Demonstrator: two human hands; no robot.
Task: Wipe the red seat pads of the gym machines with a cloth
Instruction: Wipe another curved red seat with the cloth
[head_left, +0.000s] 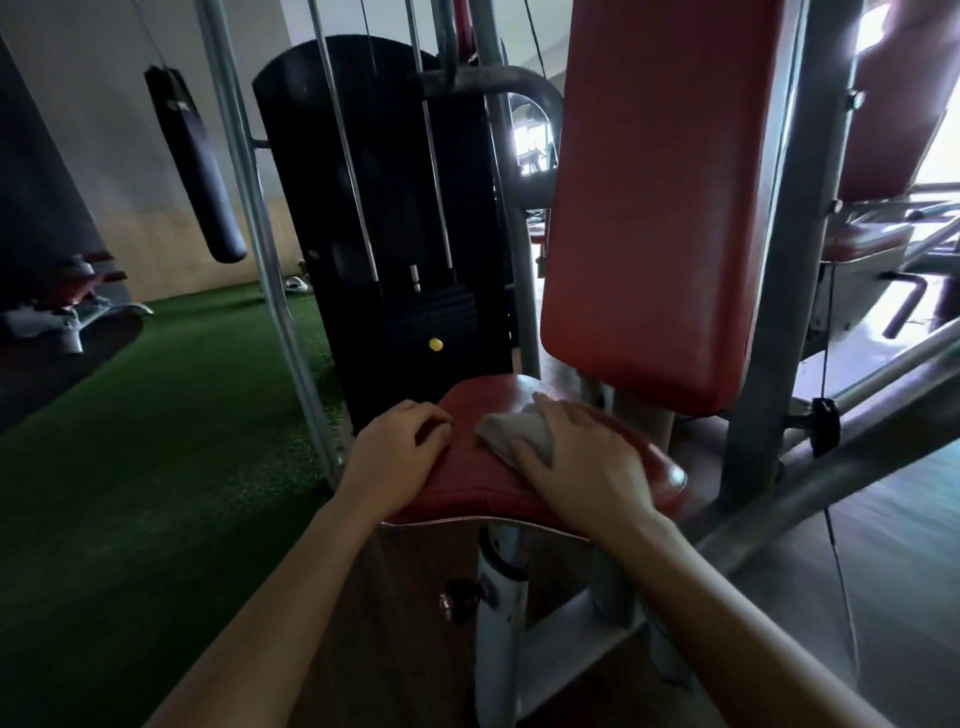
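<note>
Pressing the grey cloth (511, 431) onto the red seat pad (467, 475), the right hand (582, 467) lies flat, fingers straight and slightly spread. The cloth sits near the pad's centre. The left hand (395, 457) grips the pad's left edge with curled fingers. The upright red back pad (660, 208) stands just behind.
</note>
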